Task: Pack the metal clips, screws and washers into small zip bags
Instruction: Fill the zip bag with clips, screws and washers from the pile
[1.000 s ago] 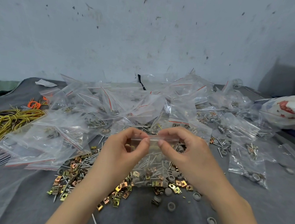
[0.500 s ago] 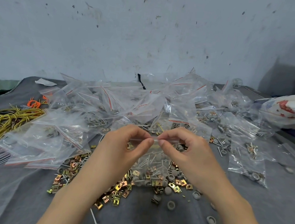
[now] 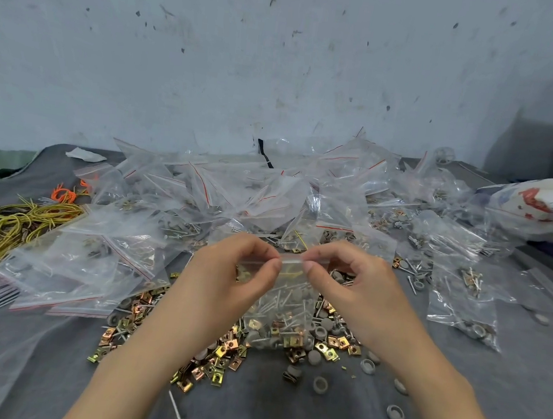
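The thumb and forefinger of the left hand (image 3: 236, 273) are pinching the zip strip of the bag (image 3: 286, 310) at its left part, and those of the right hand (image 3: 356, 284) are pinching it at its right part, with a short stretch of strip showing between them. The remaining fingers are curling loosely. The bag is hanging upright, holding screws, clips and washers in its lower half. Loose clips (image 3: 217, 357) are lying under and left of the bag, and washers (image 3: 320, 385) are lying below and right of it. A heap of bags (image 3: 236, 191) is lying behind the bag, and yellow ties (image 3: 8, 223) are lying far left of it.
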The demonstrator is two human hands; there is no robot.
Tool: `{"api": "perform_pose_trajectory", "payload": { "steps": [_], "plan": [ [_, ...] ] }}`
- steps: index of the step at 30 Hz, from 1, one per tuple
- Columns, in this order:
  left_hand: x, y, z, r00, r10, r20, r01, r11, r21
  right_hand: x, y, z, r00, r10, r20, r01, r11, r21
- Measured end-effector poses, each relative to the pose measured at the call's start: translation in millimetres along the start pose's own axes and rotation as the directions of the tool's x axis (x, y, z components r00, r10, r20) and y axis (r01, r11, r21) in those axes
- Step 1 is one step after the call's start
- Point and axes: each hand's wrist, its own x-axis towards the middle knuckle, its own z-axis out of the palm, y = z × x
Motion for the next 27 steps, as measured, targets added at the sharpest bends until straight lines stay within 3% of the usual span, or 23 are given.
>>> {"api": "perform_pose_trajectory", "payload": {
  "steps": [27],
  "plan": [
    [6.7, 7.4, 6.4, 1.000, 0.005, 0.015, -0.007, 0.997, 0.083, -1.0, 10.0, -0.2, 0.999, 0.043, -0.005, -0.042, 0.995, 0.090]
  ]
}}
